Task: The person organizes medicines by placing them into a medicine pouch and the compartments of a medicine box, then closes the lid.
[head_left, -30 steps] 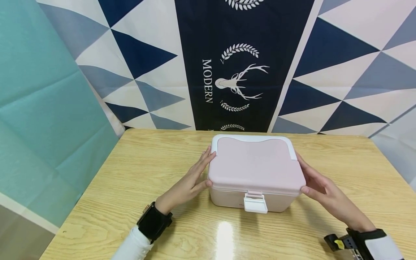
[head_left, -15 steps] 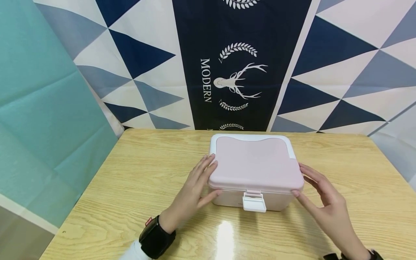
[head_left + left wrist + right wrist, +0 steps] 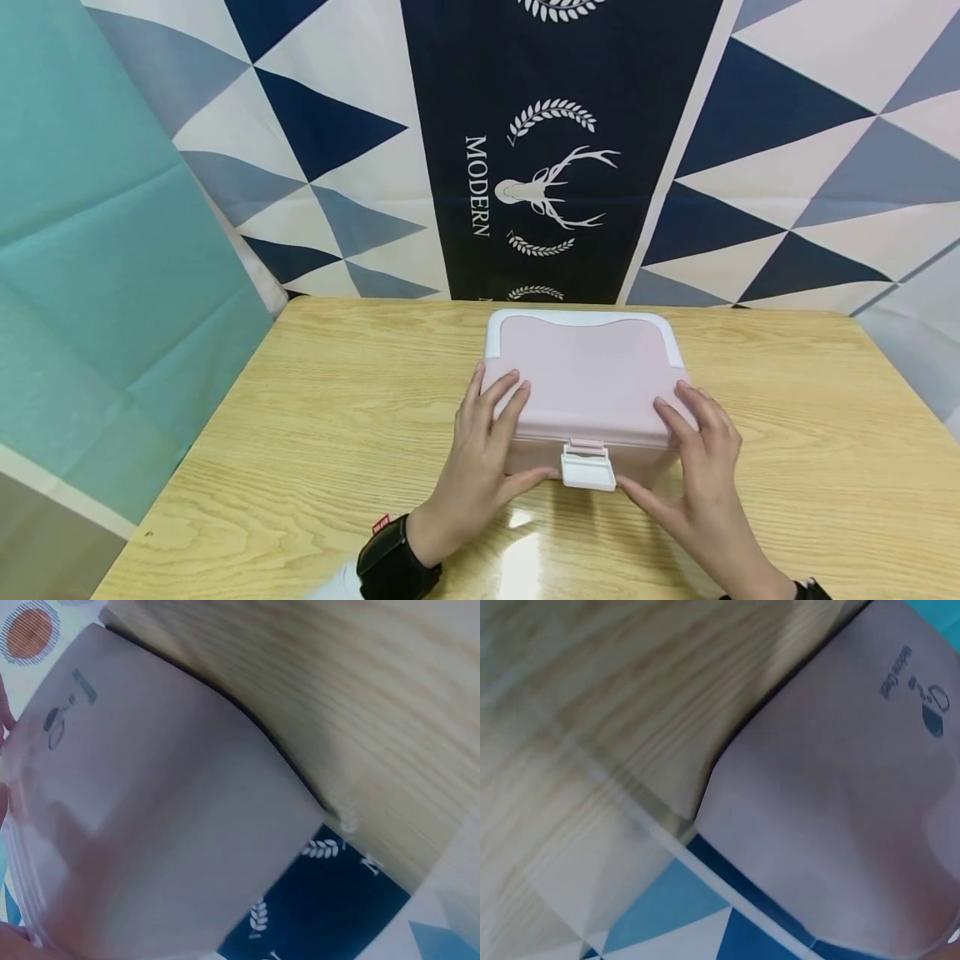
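A pink medicine chest (image 3: 585,367) with a white rim along its back edge stands on the table, lid down. Its white front latch (image 3: 588,471) sticks outward, lifted from the front wall. My left hand (image 3: 480,454) rests its fairly straight fingers on the left front of the lid, its thumb reaching to the latch's left side. On the right front of the lid lie the fingers of my right hand (image 3: 701,467), the thumb tip at the latch's right edge. Printed lettering (image 3: 896,671) shows on the chest's front wall in the right wrist view.
The wooden table (image 3: 330,400) extends around the chest. Behind it hangs a patterned cloth (image 3: 540,167) with a deer head, and a teal cloth (image 3: 112,208) hangs at the left. A black watch (image 3: 397,562) is on the left wrist.
Both hands have slid from the chest's sides toward its front middle. Fingers now lie on the lid and both thumbs have come in beside the latch. The chest stays in place.
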Available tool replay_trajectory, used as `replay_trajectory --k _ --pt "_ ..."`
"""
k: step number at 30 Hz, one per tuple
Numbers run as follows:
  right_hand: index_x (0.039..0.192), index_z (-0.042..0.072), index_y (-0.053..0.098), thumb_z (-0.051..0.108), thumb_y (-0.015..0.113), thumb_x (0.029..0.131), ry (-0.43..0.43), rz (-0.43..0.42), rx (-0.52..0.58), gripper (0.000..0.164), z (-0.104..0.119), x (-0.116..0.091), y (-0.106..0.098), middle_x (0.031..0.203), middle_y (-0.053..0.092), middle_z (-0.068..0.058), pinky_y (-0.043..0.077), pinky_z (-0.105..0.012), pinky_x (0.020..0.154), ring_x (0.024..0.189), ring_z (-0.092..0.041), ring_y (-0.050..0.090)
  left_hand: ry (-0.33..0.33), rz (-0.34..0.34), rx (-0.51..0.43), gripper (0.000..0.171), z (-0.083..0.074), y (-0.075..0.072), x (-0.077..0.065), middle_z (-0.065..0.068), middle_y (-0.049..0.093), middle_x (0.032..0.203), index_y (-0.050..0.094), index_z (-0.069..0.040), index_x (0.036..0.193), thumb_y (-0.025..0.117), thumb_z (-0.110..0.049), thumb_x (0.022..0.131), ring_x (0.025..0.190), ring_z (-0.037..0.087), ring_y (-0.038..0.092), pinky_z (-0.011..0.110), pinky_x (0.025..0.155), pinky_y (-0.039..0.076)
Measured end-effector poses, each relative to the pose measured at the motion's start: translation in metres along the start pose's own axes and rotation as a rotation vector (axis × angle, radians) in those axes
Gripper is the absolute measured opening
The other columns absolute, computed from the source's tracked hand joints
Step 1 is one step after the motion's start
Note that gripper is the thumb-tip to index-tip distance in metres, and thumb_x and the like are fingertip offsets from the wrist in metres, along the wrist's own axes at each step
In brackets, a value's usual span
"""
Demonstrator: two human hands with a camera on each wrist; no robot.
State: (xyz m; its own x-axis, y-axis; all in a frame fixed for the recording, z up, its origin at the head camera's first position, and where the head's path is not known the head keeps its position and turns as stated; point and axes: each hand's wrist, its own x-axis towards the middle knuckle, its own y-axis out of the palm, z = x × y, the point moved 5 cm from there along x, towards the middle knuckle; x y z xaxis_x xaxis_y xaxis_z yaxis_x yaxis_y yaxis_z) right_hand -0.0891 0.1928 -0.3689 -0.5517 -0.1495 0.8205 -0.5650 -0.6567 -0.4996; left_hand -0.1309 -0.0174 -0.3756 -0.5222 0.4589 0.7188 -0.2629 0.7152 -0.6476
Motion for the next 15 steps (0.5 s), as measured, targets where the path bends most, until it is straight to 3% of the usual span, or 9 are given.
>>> replay_trajectory --k 6,9,12,15 --pt "0.12 -0.008 0.048 0.058 0.053 0.08 -0.011 0.0 -0.004 0.077 0.005 0.0 0.007 0.131 0.035 -0.035 0.012 -0.055 0.103 0.125 -0.048 0.02 -0.004 -0.02 0.014 0.094 -0.004 0.004 0.001 0.016 0.032 0.141 0.033 -0.004 0.138 0.076 -0.043 0.064 0.131 0.045 0.014 0.065 0.103 0.023" --pt "0.12 -0.007 0.049 0.057 0.052 0.082 -0.017 0.005 -0.017 0.075 0.007 0.001 0.009 0.13 0.038 -0.033 0.013 -0.052 0.104 0.125 -0.046 0.02 -0.006 -0.035 0.011 0.091 -0.005 0.005 0.002 0.016 0.033 0.14 0.036 -0.005 0.136 0.076 -0.044 0.064 0.131 0.046 0.013 0.065 0.101 0.025" --pt "0.116 -0.006 0.052 0.055 0.052 0.083 -0.057 -0.021 -0.026 0.07 0.011 0.002 0.01 0.126 0.042 -0.032 0.012 -0.05 0.104 0.123 -0.046 0.024 -0.004 -0.046 0.008 0.086 -0.006 0.005 0.002 0.016 0.034 0.139 0.039 -0.007 0.135 0.075 -0.044 0.065 0.131 0.046 0.014 0.065 0.1 0.027" --pt "0.112 -0.004 0.056 0.053 0.052 0.084 -0.096 -0.046 -0.033 0.063 0.015 0.003 0.011 0.122 0.046 -0.03 0.013 -0.057 0.102 0.121 -0.044 0.028 -0.002 -0.052 0.005 0.081 -0.006 0.006 0.002 0.016 0.035 0.138 0.042 -0.009 0.133 0.073 -0.044 0.068 0.13 0.046 0.014 0.064 0.099 0.027"
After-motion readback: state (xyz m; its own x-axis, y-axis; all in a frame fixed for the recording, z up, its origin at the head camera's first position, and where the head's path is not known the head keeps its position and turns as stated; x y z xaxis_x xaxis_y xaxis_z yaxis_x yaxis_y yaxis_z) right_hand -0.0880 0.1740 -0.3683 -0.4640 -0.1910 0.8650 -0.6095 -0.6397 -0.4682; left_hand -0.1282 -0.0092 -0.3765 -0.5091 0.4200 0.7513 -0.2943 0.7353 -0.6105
